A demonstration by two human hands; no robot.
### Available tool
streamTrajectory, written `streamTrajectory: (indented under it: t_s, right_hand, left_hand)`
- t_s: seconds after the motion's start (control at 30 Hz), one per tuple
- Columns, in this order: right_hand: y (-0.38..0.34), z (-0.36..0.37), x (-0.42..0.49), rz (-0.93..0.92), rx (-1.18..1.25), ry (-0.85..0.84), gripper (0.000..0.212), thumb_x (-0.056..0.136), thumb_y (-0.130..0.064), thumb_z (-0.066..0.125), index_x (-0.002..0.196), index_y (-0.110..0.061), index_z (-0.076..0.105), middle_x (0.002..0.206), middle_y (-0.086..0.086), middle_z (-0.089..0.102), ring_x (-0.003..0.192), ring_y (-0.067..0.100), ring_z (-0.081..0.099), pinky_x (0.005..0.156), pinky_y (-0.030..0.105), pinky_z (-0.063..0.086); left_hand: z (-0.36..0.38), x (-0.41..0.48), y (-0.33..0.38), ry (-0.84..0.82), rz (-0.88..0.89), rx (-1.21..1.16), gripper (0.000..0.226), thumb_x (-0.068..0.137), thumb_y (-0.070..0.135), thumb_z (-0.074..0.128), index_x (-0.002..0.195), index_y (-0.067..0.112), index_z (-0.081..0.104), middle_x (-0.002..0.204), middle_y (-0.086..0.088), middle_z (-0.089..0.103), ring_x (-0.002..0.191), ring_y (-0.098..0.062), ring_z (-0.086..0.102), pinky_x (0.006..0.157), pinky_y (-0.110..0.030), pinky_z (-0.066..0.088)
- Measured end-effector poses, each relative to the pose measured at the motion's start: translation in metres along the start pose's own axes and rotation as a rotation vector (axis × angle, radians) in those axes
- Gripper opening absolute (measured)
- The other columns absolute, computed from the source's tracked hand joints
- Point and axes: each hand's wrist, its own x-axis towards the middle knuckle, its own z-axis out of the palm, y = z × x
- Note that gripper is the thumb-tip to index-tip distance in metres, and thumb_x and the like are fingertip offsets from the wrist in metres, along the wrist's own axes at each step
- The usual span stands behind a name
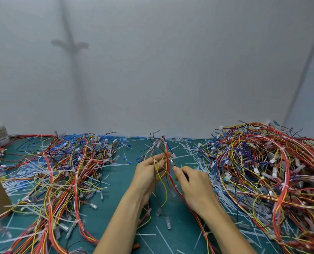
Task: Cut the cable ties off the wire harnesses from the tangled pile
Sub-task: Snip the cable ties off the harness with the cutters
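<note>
Pinching the wire harness (166,153), left hand (148,174) faces right hand (194,184) gripping cutter (172,161).

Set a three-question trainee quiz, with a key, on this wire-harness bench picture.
1. True or false: the left hand holds a harness up off the mat.
2. Which heap stands taller? A: left pile. B: right pile.
3. Fill in: the right hand grips a small metal ___.
Key: 1 true; 2 B; 3 cutter.
</note>
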Motion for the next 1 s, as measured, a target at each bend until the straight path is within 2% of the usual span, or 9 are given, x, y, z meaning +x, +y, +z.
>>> streamTrajectory:
  t_s: [0.1, 0.2, 0.3, 0.43, 0.6, 0.67, 0.77, 0.93, 1.0]
  right_hand:
    - [0.001, 0.001, 0.001, 0.021, -0.004, -0.005, 0.045, 0.099, -0.048, 0.043, 0.074, -0.017, 0.064, 0.057, -0.006, 0.055, 0.066, 0.021, 0.056, 0.063, 0.037, 0.037]
    - [0.001, 0.0, 0.002, 0.036, 0.0, -0.003, 0.045, 0.1, -0.047, 0.043, 0.075, -0.017, 0.064, 0.058, -0.005, 0.055, 0.067, 0.022, 0.056, 0.062, 0.037, 0.035]
    - [0.001, 0.0, 0.001, 0.041, -0.012, -0.011, 0.045, 0.1, -0.047, 0.042, 0.075, -0.017, 0.064, 0.056, -0.006, 0.051, 0.065, 0.022, 0.054, 0.06, 0.036, 0.033]
    - [0.001, -0.002, 0.002, 0.06, 0.005, -0.006, 0.048, 0.1, -0.046, 0.041, 0.075, -0.013, 0.065, 0.057, -0.004, 0.053, 0.066, 0.023, 0.055, 0.063, 0.037, 0.035]
    - [0.002, -0.002, 0.0, 0.068, 0.011, 0.016, 0.05, 0.1, -0.047, 0.04, 0.075, -0.012, 0.065, 0.058, 0.0, 0.057, 0.064, 0.02, 0.055, 0.058, 0.032, 0.036]
    - [0.0, -0.002, 0.001, 0.079, 0.036, 0.022, 0.05, 0.1, -0.049, 0.04, 0.075, -0.013, 0.064, 0.057, 0.001, 0.056, 0.062, 0.018, 0.055, 0.057, 0.029, 0.036]
    - [-0.002, -0.001, 0.001, 0.069, 0.06, 0.014, 0.05, 0.099, -0.051, 0.04, 0.075, -0.014, 0.065, 0.059, 0.002, 0.059, 0.063, 0.018, 0.056, 0.062, 0.035, 0.04]
    - [-0.003, 0.002, 0.001, 0.035, 0.036, -0.004, 0.05, 0.098, -0.052, 0.041, 0.08, -0.013, 0.068, 0.058, 0.001, 0.059, 0.065, 0.021, 0.057, 0.066, 0.038, 0.042]
    - [-0.002, 0.002, 0.0, 0.036, 0.041, -0.005, 0.05, 0.098, -0.053, 0.041, 0.08, -0.014, 0.068, 0.06, 0.001, 0.061, 0.066, 0.021, 0.058, 0.066, 0.038, 0.044]
  left_hand:
    - [-0.001, -0.001, 0.004, 0.013, -0.084, -0.093, 0.037, 0.091, -0.002, 0.036, 0.105, 0.003, 0.07, 0.09, -0.008, 0.075, 0.079, -0.017, 0.072, 0.07, -0.026, 0.057]
    - [-0.005, -0.003, 0.009, -0.008, -0.159, -0.233, 0.047, 0.096, 0.022, 0.031, 0.103, -0.003, 0.07, 0.094, -0.017, 0.075, 0.076, -0.023, 0.074, 0.059, -0.027, 0.059]
    - [-0.008, -0.003, 0.011, -0.003, -0.177, -0.218, 0.063, 0.099, 0.048, 0.035, 0.091, 0.002, 0.077, 0.096, -0.015, 0.075, 0.077, -0.023, 0.075, 0.061, -0.027, 0.059]
    - [-0.005, -0.002, 0.01, 0.047, -0.107, -0.091, 0.032, 0.098, 0.025, 0.047, 0.099, 0.006, 0.072, 0.097, -0.011, 0.076, 0.083, -0.021, 0.075, 0.065, -0.025, 0.058]
    - [-0.007, -0.002, 0.01, -0.011, -0.099, -0.164, 0.021, 0.094, 0.02, 0.053, 0.103, 0.003, 0.061, 0.109, -0.018, 0.072, 0.095, -0.028, 0.073, 0.083, -0.033, 0.057]
    - [-0.007, -0.001, 0.01, -0.038, -0.099, -0.175, 0.025, 0.091, 0.022, 0.058, 0.108, 0.004, 0.056, 0.111, -0.02, 0.071, 0.098, -0.028, 0.072, 0.084, -0.035, 0.058]
    - [-0.007, -0.003, 0.009, -0.061, -0.091, -0.151, 0.035, 0.075, 0.027, 0.07, 0.1, 0.003, 0.062, 0.103, -0.016, 0.074, 0.088, -0.021, 0.074, 0.069, -0.028, 0.06]
    - [-0.011, -0.002, 0.007, -0.144, -0.051, -0.041, 0.036, 0.069, 0.026, 0.079, 0.095, 0.002, 0.077, 0.112, -0.022, 0.062, 0.101, -0.026, 0.064, 0.097, -0.037, 0.051]
    - [-0.013, 0.0, 0.005, -0.158, -0.043, -0.034, 0.044, 0.068, 0.023, 0.082, 0.099, -0.006, 0.073, 0.103, -0.02, 0.068, 0.096, -0.023, 0.066, 0.09, -0.032, 0.054]
